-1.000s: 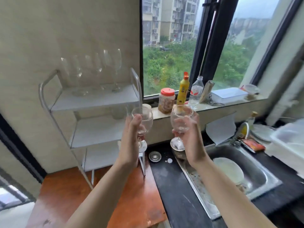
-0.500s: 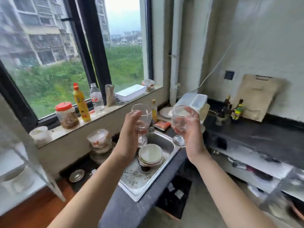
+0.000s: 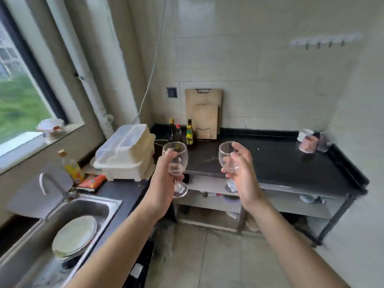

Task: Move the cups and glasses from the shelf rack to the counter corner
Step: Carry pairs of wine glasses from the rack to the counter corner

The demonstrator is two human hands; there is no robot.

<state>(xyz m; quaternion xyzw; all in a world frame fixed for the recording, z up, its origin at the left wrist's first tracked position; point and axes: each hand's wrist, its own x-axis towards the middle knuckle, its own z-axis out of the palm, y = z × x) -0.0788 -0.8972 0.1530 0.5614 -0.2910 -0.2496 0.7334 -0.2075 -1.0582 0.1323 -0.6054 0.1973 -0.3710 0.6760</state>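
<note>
My left hand (image 3: 164, 181) grips a clear stemmed wine glass (image 3: 176, 161) upright by its bowl and stem. In my right hand (image 3: 242, 173) is a second clear wine glass (image 3: 226, 156), also upright. Both glasses hang in the air in front of the black counter (image 3: 270, 163), near its front edge. At the counter's far right corner stand a pink cup (image 3: 309, 144), a dark glass (image 3: 324, 142) and a white cup (image 3: 304, 134). The shelf rack is out of view.
A white lidded dish rack (image 3: 126, 152) sits left of the counter. Sauce bottles (image 3: 188, 132) and wooden cutting boards (image 3: 204, 113) stand at the back wall. A steel sink (image 3: 87, 206) with stacked plates (image 3: 74, 235) lies at lower left, with a tap (image 3: 49, 181).
The view has swung right from the shelf rack and window, past the sink, to the black counter. Both hands carried their glasses along, still held upright.
</note>
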